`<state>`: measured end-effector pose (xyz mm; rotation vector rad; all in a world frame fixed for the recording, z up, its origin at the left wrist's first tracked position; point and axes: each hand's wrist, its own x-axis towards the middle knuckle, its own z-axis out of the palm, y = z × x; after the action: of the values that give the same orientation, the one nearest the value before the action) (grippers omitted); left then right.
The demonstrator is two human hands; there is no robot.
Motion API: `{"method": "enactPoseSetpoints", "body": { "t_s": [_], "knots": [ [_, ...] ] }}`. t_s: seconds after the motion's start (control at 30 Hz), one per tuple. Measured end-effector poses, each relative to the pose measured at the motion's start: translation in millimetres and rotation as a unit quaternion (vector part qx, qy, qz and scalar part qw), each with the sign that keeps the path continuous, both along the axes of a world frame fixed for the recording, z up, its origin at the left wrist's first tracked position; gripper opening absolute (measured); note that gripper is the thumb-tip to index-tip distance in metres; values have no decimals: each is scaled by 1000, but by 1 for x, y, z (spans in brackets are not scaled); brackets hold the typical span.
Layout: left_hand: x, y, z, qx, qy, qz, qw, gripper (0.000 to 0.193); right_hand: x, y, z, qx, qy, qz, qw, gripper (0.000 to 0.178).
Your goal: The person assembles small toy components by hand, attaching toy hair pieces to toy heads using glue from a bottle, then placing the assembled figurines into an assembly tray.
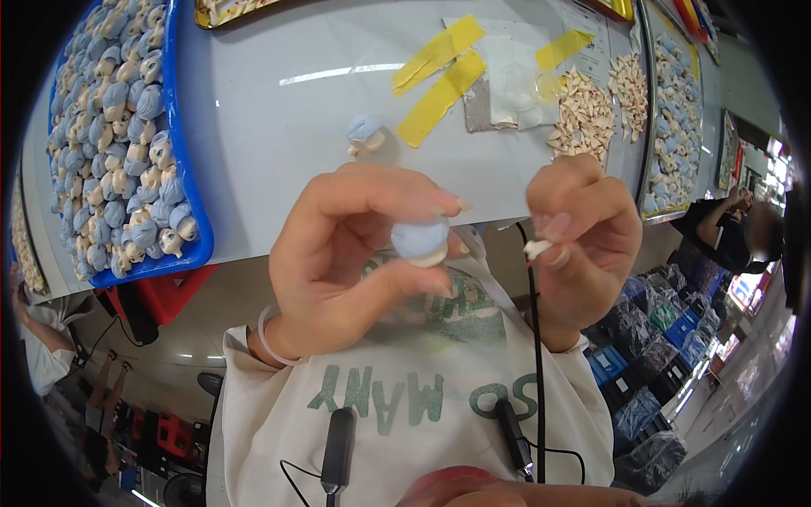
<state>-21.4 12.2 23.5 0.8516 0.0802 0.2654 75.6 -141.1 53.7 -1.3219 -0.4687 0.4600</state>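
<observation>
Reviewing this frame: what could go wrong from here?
The small pale piece pinched in the right grip leaves little to hold and might slip.
The black cable appears close to that grip and could snag it.
The left grip, holding a blue-haired doll head, might knock the loose head lying just beyond it.

Right of blue tray (pixel 191 255): left hand (pixel 314 253) holds 1 doll head (pixel 420 240), right hand (pixel 594 228) pinches 1 pale piece (pixel 536 249).
</observation>
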Motion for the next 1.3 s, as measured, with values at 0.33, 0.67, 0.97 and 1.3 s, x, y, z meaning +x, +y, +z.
{"method": "enactPoseSetpoints", "body": {
  "t_s": [0.33, 0.67, 0.97, 1.3],
  "knots": [
    [0, 12, 9, 365, -31, 24, 930, 39, -9, 21, -2, 16, -36, 63, 997, 18],
    [1, 7, 7, 456, -34, 108, 883, 45, -13, 24, -4, -39, -167, 34, 985, 23],
    [6, -6, 8, 450, -64, 121, 882, 39, -11, 18, -17, -11, -197, 24, 980, 30],
    [8, 7, 16, 475, 4, 70, 877, 46, -1, 8, -11, -119, -371, 19, 921, 34]
  ]
}}
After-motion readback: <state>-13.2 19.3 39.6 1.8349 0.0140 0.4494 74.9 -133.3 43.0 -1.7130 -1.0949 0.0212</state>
